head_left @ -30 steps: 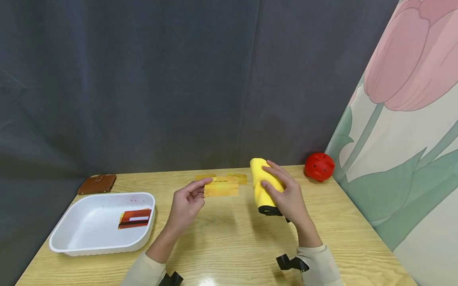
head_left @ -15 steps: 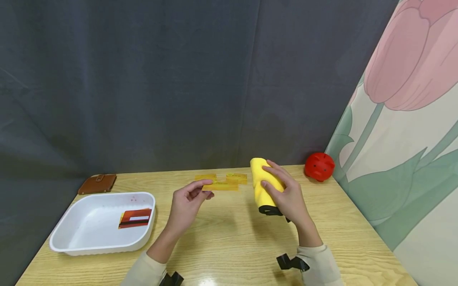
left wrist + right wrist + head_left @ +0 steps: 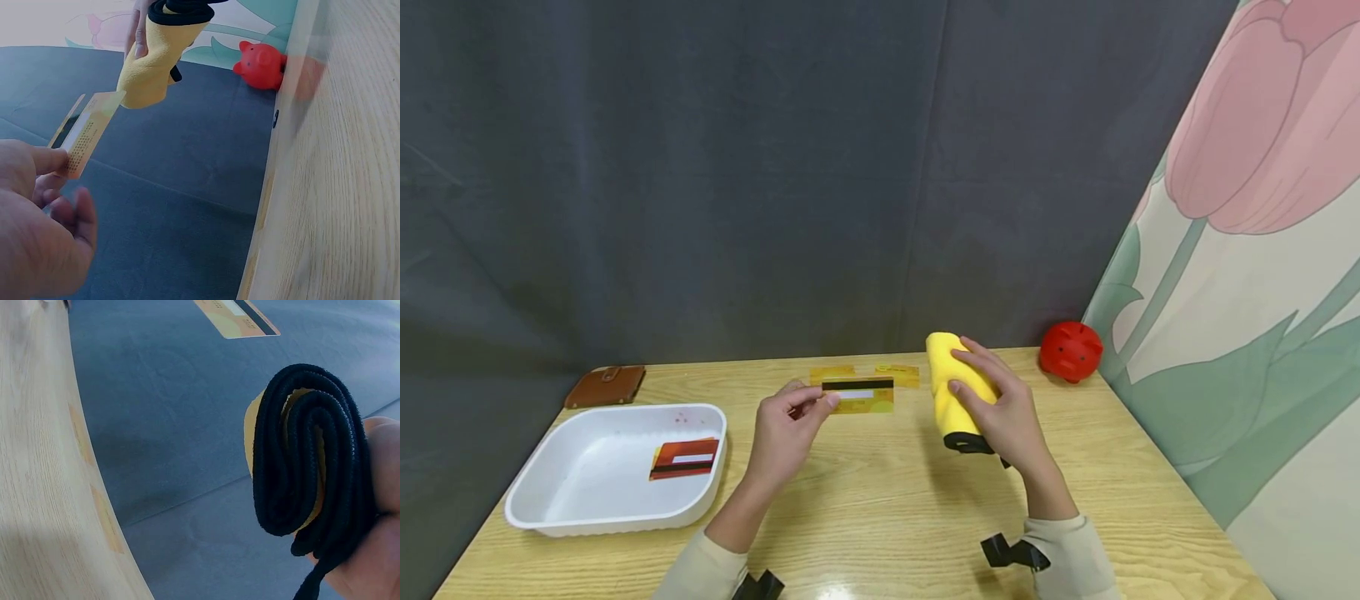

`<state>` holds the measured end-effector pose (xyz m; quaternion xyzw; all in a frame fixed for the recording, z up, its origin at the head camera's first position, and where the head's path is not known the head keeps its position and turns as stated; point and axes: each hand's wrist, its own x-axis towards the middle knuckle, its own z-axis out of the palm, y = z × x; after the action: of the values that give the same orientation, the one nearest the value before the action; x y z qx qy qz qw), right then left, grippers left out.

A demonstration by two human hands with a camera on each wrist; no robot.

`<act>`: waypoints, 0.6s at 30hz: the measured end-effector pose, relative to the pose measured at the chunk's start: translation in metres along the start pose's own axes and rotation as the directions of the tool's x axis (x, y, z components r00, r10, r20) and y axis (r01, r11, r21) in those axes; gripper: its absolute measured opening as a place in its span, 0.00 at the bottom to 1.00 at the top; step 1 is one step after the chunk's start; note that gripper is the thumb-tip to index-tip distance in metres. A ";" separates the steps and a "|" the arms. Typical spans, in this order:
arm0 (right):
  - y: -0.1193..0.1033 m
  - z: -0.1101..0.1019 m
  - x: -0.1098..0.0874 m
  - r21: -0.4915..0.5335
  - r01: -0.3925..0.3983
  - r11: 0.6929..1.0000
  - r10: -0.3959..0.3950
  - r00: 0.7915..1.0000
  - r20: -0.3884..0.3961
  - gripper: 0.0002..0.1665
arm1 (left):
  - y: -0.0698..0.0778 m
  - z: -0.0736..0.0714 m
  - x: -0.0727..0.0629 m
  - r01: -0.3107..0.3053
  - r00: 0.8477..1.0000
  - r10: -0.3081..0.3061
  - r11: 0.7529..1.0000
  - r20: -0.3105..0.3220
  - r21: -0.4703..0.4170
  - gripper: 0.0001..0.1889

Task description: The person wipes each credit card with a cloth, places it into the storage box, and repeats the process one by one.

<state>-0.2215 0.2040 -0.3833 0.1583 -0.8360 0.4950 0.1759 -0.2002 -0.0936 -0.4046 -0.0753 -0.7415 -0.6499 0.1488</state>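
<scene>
The left hand [image 3: 782, 435] pinched the card [image 3: 859, 397] clear of the table [image 3: 887, 517], at the hand's 2 o'clock. The right hand [image 3: 1009, 408] gripped the rolled cloth [image 3: 951, 390] at the card's 3 o'clock. The tray [image 3: 580, 475] sat at the left hand's 9 o'clock, with a red card [image 3: 683, 461] at its 3 o'clock end. The wallet [image 3: 606, 387] lay at the tray's 12 o'clock, the pig [image 3: 1071, 352] at the right hand's 2 o'clock. Two yellow pieces [image 3: 899, 377], possibly cards, lay at the card's 12 o'clock.
</scene>
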 end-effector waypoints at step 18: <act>0.000 0.000 0.000 0.007 0.002 1.000 -0.002 1.000 -0.006 0.24 | 0.001 0.001 0.001 0.001 1.000 0.004 0.986 0.029 -0.167 0.14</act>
<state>-0.2214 0.2040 -0.3836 0.1583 -0.8335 0.4985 0.1781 -0.2009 -0.0926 -0.4030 -0.0973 -0.6865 -0.7084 0.1316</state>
